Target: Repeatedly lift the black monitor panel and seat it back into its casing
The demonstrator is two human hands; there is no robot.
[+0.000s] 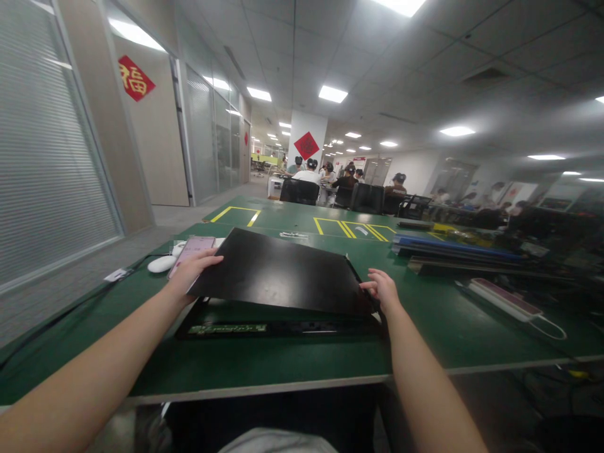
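Observation:
A flat black display panel is tilted above the table, its left end raised. My left hand grips its left edge, fingers on top and the thumb out of sight. At the right edge my right hand pinches the panel near its corner, with some fingers lifted. Under the panel a thin black frame lies on the green table; a strip of green circuit board shows along its near side. The panel hides the rest of the frame.
Left of the panel lie a pink-screened phone and a white computer mouse. To the right are a white power strip and long blue strips. Yellow tape marks the far side. Several people sit beyond.

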